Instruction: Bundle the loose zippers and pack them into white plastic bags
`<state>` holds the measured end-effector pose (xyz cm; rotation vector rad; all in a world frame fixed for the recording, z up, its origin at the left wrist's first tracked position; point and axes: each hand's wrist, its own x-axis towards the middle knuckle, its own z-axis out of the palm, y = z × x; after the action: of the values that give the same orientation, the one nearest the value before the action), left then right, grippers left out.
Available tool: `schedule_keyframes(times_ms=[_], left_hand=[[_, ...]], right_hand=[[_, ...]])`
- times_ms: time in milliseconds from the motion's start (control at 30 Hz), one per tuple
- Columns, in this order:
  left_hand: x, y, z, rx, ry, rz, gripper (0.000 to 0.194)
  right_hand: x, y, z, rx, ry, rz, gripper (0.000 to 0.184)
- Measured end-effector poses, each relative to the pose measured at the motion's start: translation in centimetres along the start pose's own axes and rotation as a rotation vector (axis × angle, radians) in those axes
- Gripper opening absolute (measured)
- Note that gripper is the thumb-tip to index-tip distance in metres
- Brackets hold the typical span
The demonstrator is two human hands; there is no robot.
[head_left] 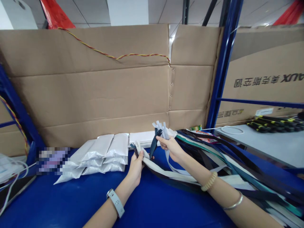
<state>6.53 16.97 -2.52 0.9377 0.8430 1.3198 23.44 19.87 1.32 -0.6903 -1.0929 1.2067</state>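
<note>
Far left, thin white cables [11, 171] trail over a dark ledge beside a blue steel rack post [19, 110]. Next to them, a small patch [53, 161] is too blurred to tell. A stack of flat, white plastic-wrapped packets [99, 155] lies on the blue desk [154, 199], with a flat white package [141, 138] just behind it. A tall brown cardboard sheet [83, 98] stands along the far side of the desk, and a twisted red-and-yellow wire [114, 57] runs across its top.

The left hands' wrist wears a pale grey perforated wristband [115, 202]. The left hand [136, 169] is closed around long fabric zippers [156, 167] with white and dark tapes. The right hand [169, 147], with a beaded bracelet [209, 181] and a thin metal bangle [234, 201] on its arm, pinches the same bunch higher up, its fingers nearly shut, while pale zipper ends fan upward. The zippers spread rightward in a large white, teal and black heap across the desk.

Farther right, a blue rack upright [224, 63] stands before a printed cardboard carton [263, 79]. A grey table [251, 142] carries a coiled white cable [231, 129] and a bundle of black-and-yellow strips [273, 124].
</note>
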Motion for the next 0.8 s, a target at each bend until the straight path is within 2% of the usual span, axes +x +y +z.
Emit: schedule_keyframes(times_ms=[167, 500, 700, 800], left_hand=[[0.0, 0.0, -0.1, 0.020, -0.034, 0.018, 0.037], [-0.8, 0.9, 0.7, 0.089, -0.078, 0.028, 0.039], [-1.1, 1.2, 1.3, 0.108, -0.117, 0.012, 0.045], [-1.1, 0.9, 1.4, 0.136, -0.169, 0.005, 0.046]], right_hand=[[0.9, -0.4, -1.1, 0.133, 0.108, -0.026, 0.037], [1.8, -0.2, -2.4, 0.169, 0.087, 0.034, 0.038], [0.4, -0.4, -0.5, 0.232, -0.059, 0.129, 0.038], [-0.7, -0.5, 0.8, 0.076, -0.151, 0.097, 0.035]])
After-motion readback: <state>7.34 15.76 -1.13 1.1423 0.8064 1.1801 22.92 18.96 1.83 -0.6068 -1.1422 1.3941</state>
